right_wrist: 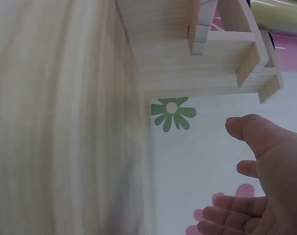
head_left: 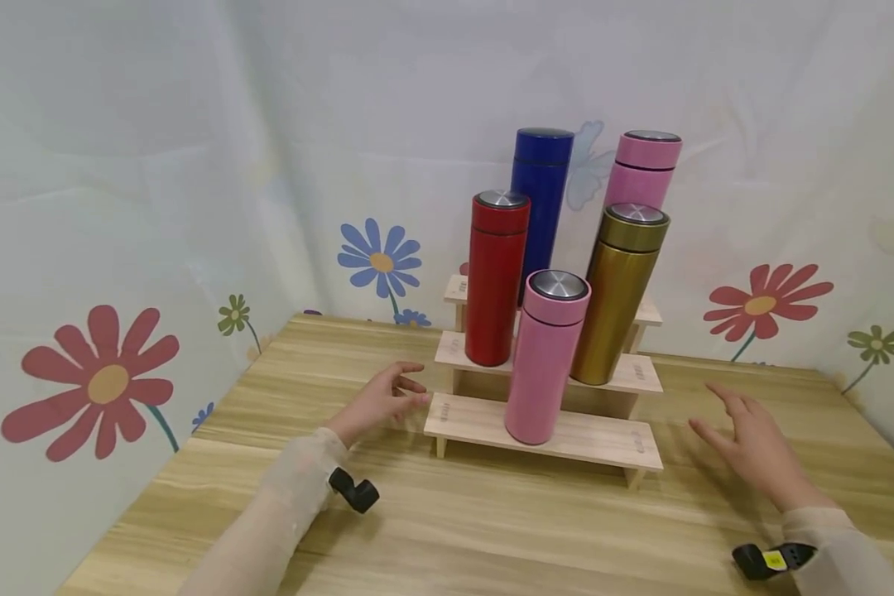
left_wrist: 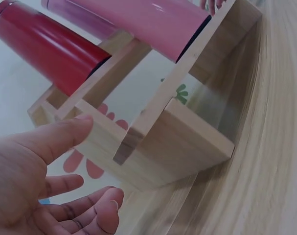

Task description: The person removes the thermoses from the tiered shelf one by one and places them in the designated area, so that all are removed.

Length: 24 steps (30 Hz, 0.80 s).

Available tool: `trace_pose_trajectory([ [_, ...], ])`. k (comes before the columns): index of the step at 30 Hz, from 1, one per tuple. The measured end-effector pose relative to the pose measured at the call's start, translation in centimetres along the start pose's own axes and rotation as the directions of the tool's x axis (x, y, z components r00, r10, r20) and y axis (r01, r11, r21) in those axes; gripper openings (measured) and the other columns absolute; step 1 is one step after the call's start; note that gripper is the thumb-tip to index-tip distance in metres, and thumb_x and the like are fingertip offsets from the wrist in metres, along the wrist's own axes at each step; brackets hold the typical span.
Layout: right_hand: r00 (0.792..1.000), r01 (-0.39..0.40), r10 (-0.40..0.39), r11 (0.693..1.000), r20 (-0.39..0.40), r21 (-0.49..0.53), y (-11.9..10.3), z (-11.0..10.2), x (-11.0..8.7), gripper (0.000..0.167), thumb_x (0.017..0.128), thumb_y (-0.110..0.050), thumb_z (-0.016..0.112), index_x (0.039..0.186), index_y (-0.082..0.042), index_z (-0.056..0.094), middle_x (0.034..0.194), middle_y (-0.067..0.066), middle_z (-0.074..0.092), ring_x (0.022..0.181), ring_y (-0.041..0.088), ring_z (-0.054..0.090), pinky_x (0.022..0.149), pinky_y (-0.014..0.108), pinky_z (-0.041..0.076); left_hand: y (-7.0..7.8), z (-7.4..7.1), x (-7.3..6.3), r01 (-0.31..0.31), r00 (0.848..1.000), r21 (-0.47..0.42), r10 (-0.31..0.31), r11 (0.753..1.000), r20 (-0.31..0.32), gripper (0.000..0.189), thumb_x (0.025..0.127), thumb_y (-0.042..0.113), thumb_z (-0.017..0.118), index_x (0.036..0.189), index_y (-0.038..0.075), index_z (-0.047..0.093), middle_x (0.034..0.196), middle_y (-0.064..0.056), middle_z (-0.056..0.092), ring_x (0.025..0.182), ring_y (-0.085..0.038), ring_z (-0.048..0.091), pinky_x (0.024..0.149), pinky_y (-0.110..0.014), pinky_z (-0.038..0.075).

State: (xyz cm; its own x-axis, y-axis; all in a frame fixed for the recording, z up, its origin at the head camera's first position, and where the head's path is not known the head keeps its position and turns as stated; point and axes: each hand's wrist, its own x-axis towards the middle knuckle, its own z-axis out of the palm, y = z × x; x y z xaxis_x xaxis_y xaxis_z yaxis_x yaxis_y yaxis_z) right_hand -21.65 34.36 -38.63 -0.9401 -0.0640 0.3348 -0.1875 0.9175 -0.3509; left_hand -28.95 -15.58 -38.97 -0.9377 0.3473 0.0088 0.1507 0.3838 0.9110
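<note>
A three-step wooden stand (head_left: 462, 418) bears several flasks with steel-topped lids. On the lowest step is a pink flask (head_left: 544, 364); a red flask (head_left: 495, 290) and a gold flask (head_left: 617, 306) are on the middle one. Behind them rise a blue flask (head_left: 542, 182) and a second pink flask (head_left: 636, 186), their bases partly hidden. My left hand (head_left: 383, 401) is beside the stand's left end, fingers loosely bent and holding nothing. Off the right end, apart from the stand, my right hand (head_left: 756, 447) has its fingers extended and holds nothing.
The stand is on a wood-grain table (head_left: 447, 538). A white curtain (head_left: 156, 207) printed with flowers hangs behind and to the left. Each wrist wears a black camera strap, such as the left strap (head_left: 353, 490).
</note>
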Motion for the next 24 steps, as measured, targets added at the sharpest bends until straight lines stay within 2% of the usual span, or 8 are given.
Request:
trace_pose_trajectory([
  [5, 0.999, -0.010, 0.010, 1.000, 0.043, 0.003, -0.2, -0.6, 0.1, 0.070, 0.095, -0.038, 0.059, 0.141, 0.008, 0.033, 0.124, 0.043, 0.043, 0.104, 0.056, 0.049, 0.082, 0.069, 0.042, -0.2, 0.4, 0.0, 0.026, 0.999, -0.053, -0.023, 0.998, 0.049, 0.062, 0.092, 0.018, 0.066, 0.143, -0.001, 0.036, 0.120, -0.025, 0.059, 0.082, -0.017, 0.063, 0.063, -0.027, 0.052],
  [9, 0.999, 0.005, -0.005, 1.000, 0.045, -0.005, -0.6, -1.5, 0.7, 0.070, 0.095, -0.038, 0.058, 0.141, 0.009, 0.033, 0.121, 0.043, 0.046, 0.099, 0.056, 0.054, 0.077, 0.066, 0.046, -0.2, 0.5, 0.0, 0.023, 0.998, -0.081, -0.018, 0.996, 0.063, 0.063, 0.091, 0.015, 0.066, 0.143, -0.003, 0.035, 0.120, -0.026, 0.059, 0.080, -0.015, 0.062, 0.066, -0.027, 0.054],
  [17, 0.998, 0.054, -0.054, 0.998, 0.039, 0.017, -1.7, -4.2, 2.0, 0.069, 0.096, -0.033, 0.059, 0.141, 0.010, 0.032, 0.126, 0.041, 0.045, 0.103, 0.057, 0.054, 0.079, 0.067, 0.047, -0.4, 0.9, 0.1, 0.016, 0.995, -0.066, -0.010, 0.998, 0.095, 0.066, 0.087, 0.011, 0.070, 0.141, -0.004, 0.037, 0.115, -0.025, 0.058, 0.072, -0.014, 0.059, 0.063, -0.027, 0.054],
  [24, 0.996, 0.059, -0.059, 0.998, 0.066, 0.012, -2.6, -7.3, 3.1, 0.072, 0.096, -0.034, 0.059, 0.143, 0.010, 0.028, 0.132, 0.041, 0.038, 0.102, 0.056, 0.056, 0.079, 0.067, 0.048, -0.5, 1.2, 0.3, 0.013, 0.991, -0.044, -0.007, 0.999, 0.131, 0.052, 0.088, 0.010, 0.068, 0.134, -0.004, 0.048, 0.105, -0.018, 0.060, 0.069, -0.013, 0.057, 0.061, -0.024, 0.052],
])
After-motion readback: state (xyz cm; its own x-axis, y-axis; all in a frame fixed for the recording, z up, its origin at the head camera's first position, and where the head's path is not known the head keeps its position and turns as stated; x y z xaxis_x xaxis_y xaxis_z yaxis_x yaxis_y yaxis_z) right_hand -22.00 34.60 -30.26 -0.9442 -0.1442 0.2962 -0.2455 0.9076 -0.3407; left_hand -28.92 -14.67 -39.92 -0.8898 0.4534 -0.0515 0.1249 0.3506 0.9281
